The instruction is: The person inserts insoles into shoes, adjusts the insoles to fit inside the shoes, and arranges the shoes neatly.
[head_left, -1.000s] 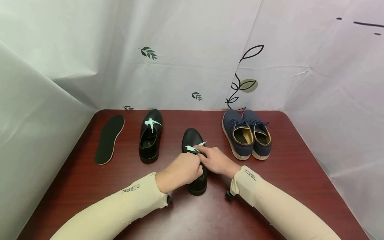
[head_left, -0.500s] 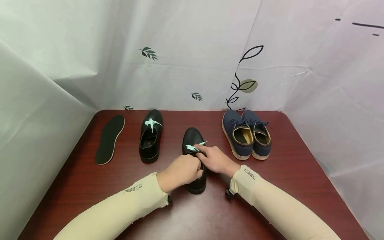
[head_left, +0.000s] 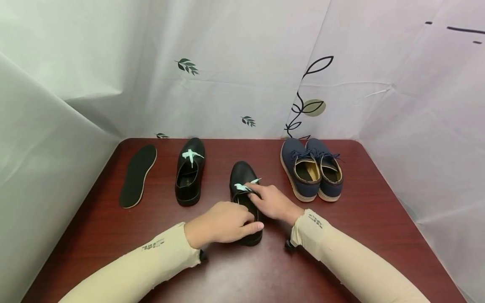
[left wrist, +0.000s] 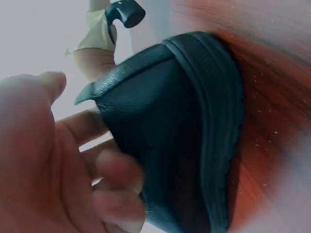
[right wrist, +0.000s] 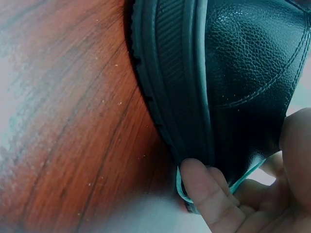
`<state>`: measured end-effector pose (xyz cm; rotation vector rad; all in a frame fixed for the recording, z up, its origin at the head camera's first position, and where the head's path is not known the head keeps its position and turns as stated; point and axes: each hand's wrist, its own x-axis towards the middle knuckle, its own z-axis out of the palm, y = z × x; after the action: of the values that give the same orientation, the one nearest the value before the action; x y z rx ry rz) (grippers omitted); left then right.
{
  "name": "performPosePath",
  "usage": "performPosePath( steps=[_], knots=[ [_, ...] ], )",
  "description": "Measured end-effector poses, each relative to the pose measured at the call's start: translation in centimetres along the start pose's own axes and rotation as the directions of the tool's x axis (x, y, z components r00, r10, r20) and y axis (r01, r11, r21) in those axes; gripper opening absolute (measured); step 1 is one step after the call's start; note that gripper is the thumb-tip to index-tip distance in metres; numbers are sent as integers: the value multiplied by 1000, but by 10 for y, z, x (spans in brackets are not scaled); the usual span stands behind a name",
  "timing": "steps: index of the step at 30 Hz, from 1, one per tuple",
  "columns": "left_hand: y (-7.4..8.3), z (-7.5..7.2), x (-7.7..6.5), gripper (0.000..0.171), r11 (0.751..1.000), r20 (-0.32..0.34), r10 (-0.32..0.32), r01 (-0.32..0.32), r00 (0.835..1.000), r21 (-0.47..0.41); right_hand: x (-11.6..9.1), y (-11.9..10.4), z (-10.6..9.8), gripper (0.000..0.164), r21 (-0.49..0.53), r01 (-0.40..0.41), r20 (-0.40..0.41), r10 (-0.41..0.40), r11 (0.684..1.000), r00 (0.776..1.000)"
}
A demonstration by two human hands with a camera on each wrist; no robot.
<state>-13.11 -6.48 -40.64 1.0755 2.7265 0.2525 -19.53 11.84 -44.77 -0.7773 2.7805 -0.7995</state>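
Note:
A black leather shoe (head_left: 242, 173) with mint-green laces (head_left: 242, 187) lies on the table, toe away from me. My right hand (head_left: 274, 204) grips its right side near the laces. In the right wrist view its thumb is at the collar edge and a fingertip (right wrist: 194, 177) lies against the sole's side, by a loop of lace. My left hand (head_left: 223, 223) is over the left and rear part of the opening, thumb stretched out. In the left wrist view the left fingers (left wrist: 116, 170) are loosely bent and blurred beside the shoe's upper, with nothing between them and the thumb.
The matching black shoe (head_left: 183, 191) stands at the back left. Left of it a dark insole (head_left: 138, 174) lies flat. Two navy shoes (head_left: 299, 168) stand side by side at the back right of the dark red table (head_left: 242, 277). White cloth (head_left: 227, 97) hangs around it.
My left hand has come out of the shoe's opening and moved slightly left, its fist loosening and thumb spreading. My right hand keeps its grip, and the shoe has barely shifted.

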Motion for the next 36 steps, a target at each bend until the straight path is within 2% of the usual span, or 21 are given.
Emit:
performPosePath(
  steps=[3, 9, 14, 16, 21, 23, 29, 36],
  knots=[
    [2, -1, -5, 45, 1000, 7, 17, -17, 1000, 14, -1, 0, 1, 35, 9, -9, 1, 9, 1000, 1000],
    [5, 2, -8, 44, 998, 26, -24, 22, 999, 61, 0, 0, 2, 36, 15, -15, 5, 15, 1000, 1000],
    [10, 8, -5, 39, 993, -9, -11, 12, 1000, 114, 1, 2, 3, 36, 15, 3, 9, -3, 1000, 1000],
    [12, 10, -4, 32, 995, -13, -1, 3, 1000, 98, 1, 3, 3, 35, 14, 9, 2, -9, 1000, 1000],
    [12, 14, -3, 16, 1000, 15, -19, 20, 1000, -24, 0, 3, 3, 35, 11, 3, -12, -3, 1000, 1000],
    [11, 14, -3, 16, 999, 17, -33, 34, 999, -41, 0, 2, 2, 35, 11, 1, -15, -1, 1000, 1000],
    [13, 11, -3, 34, 998, 21, -62, 63, 998, -29, 1, -1, 4, 34, 9, 15, -15, -14, 1000, 1000],
    [15, 16, -3, 31, 998, -17, -55, 54, 998, -19, -1, 0, 4, 36, 2, 0, -12, 0, 1000, 1000]
  ],
)
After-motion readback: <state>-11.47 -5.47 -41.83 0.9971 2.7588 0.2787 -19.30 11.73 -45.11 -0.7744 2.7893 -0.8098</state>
